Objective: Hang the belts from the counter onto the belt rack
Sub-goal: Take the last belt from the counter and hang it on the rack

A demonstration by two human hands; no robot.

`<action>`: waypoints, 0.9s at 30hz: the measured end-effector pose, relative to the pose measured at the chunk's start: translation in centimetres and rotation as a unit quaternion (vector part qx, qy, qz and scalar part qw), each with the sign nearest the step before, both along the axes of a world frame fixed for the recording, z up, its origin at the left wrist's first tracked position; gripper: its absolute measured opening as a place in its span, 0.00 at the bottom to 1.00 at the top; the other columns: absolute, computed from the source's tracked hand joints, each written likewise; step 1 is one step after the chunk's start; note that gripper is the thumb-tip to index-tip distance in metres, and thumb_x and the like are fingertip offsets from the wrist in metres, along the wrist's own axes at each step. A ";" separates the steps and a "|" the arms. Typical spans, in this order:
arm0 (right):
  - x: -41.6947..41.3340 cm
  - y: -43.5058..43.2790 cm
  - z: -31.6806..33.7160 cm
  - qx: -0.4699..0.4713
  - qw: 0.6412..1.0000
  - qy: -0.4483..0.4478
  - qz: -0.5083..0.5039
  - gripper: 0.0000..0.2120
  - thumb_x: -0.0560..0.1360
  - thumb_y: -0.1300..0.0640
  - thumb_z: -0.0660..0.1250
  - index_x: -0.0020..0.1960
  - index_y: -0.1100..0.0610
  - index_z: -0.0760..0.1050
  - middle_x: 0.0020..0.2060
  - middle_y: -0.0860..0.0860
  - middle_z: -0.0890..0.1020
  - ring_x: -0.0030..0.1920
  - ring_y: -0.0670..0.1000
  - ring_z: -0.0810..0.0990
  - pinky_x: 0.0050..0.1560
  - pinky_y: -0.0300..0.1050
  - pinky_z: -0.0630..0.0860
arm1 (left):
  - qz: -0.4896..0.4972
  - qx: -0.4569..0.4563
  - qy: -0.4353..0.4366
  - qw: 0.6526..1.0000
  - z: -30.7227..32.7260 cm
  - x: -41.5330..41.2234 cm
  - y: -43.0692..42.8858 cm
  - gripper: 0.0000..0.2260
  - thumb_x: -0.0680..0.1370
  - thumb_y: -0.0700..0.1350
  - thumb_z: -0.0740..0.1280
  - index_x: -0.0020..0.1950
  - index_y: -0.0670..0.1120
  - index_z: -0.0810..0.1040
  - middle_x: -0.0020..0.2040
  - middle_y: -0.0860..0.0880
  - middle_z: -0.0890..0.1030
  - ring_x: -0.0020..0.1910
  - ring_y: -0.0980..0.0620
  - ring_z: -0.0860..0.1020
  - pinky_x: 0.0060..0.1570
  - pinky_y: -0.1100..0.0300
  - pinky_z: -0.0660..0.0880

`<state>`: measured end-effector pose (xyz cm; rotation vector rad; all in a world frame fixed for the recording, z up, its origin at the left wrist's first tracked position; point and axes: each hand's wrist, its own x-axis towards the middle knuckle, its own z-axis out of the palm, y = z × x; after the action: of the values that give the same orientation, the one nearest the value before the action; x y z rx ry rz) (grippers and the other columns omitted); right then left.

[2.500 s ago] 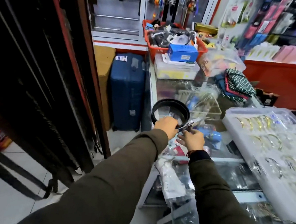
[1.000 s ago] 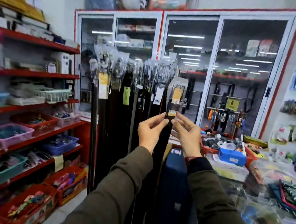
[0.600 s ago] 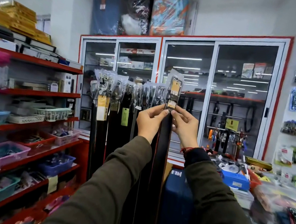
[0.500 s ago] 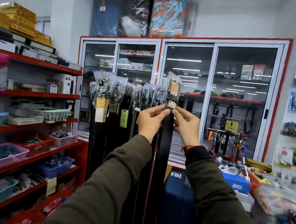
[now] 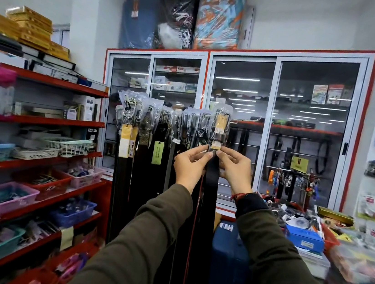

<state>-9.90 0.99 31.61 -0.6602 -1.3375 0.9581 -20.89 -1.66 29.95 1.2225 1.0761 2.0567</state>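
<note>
A black belt (image 5: 210,192) hangs straight down in front of me, its buckle end wrapped in clear plastic with a yellow tag (image 5: 220,124). My left hand (image 5: 189,166) pinches the belt just below the buckle from the left, and my right hand (image 5: 235,169) pinches it from the right. The buckle sits at the right end of the belt rack (image 5: 161,114), level with a row of several dark belts hanging there in plastic-wrapped buckles. Whether the buckle is on a rack hook is hidden by the plastic.
Red shelves (image 5: 41,120) with baskets of small goods run along the left. Glass-door cabinets (image 5: 274,129) stand behind the rack. A blue suitcase (image 5: 227,266) stands below my right arm. The cluttered counter (image 5: 334,251) with a blue box and a red basket lies to the right.
I took the coiled belt off the counter, turned to the rack, let it hang straight and raised its buckle to the row of hanging belts. In the last half second my hands stayed almost still.
</note>
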 end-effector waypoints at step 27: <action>-2.0 6.3 -3.6 0.374 0.808 -0.389 -0.237 0.30 0.84 0.53 0.54 0.83 0.50 0.47 0.83 0.46 0.47 0.83 0.51 0.42 0.82 0.59 0.46 | 0.354 0.054 0.650 0.671 0.0 -6.1 4.2 0.32 0.83 0.50 0.56 0.84 0.47 0.45 0.85 0.49 0.44 0.84 0.46 0.42 0.82 0.44 0.49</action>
<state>-11.86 7.33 27.97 -0.7243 -1.9588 -0.3460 -27.03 2.57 29.98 2.8261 2.3323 1.3875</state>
